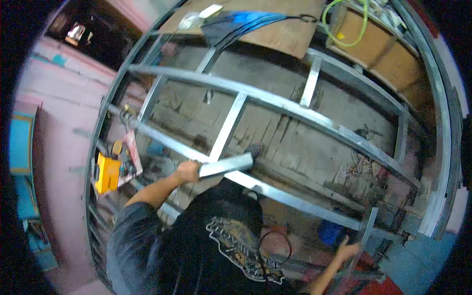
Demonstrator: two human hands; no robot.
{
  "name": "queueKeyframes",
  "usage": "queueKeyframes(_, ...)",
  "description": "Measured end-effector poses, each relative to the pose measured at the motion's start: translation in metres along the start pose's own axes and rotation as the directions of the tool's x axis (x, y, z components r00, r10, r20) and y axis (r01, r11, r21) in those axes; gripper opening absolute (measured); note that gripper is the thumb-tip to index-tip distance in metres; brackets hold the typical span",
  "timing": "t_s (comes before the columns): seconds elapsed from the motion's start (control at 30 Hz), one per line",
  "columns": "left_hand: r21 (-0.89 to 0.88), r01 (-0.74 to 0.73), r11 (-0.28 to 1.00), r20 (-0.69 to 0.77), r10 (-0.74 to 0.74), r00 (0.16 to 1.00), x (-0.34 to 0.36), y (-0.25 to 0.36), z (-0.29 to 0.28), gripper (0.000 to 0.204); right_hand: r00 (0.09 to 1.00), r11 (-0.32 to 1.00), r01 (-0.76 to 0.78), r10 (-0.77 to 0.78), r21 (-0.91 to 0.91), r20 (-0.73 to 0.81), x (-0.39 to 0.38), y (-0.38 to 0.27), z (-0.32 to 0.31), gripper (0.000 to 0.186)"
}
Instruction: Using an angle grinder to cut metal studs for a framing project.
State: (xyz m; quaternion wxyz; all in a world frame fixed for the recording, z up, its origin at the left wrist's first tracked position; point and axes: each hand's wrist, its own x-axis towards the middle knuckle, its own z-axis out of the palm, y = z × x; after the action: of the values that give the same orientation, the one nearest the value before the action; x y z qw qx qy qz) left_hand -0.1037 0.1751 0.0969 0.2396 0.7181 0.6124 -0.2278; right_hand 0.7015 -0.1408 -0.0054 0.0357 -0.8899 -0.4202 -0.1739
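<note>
In my left hand [188, 172] is one end of a short piece of silvery metal channel [226, 165]. My fingers are wrapped round that end, and the piece points right, over a long rail of the metal frame [300, 202]. My right hand [349, 249] is low on the right, closed at a narrow upright metal strip [369, 225]; blur hides the exact grip. Cross pieces such as a metal stud [228, 125] join the frame's long rails. Below the frame, a shoe [253, 149] shows near the far end of the channel piece.
A plywood sheet [275, 37] carries a blue-and-black bag [246, 22] at the far side. A yellow box-shaped tool [107, 172] rests at the left near a pink wall [64, 162]. A yellow-green hose [364, 24] loops at the far right. Wire scraps [359, 164] lie below the frame.
</note>
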Motion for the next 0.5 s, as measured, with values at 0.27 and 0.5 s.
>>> queueKeyframes(0.27,-0.394,0.084,0.915,0.175,-0.015,0.984,0.011,0.03,-0.002,0.082,0.772,0.498,-0.493,-0.129,0.714,0.623,-0.064,-0.215,-0.05,0.062)
queueKeyframes(0.5,-0.726,-0.123,0.677,0.042,0.221,0.974,0.039,0.108,-0.023,0.072,0.484,0.089,-0.754,-0.595,0.651,0.642,-0.026,-0.424,-0.125,0.078)
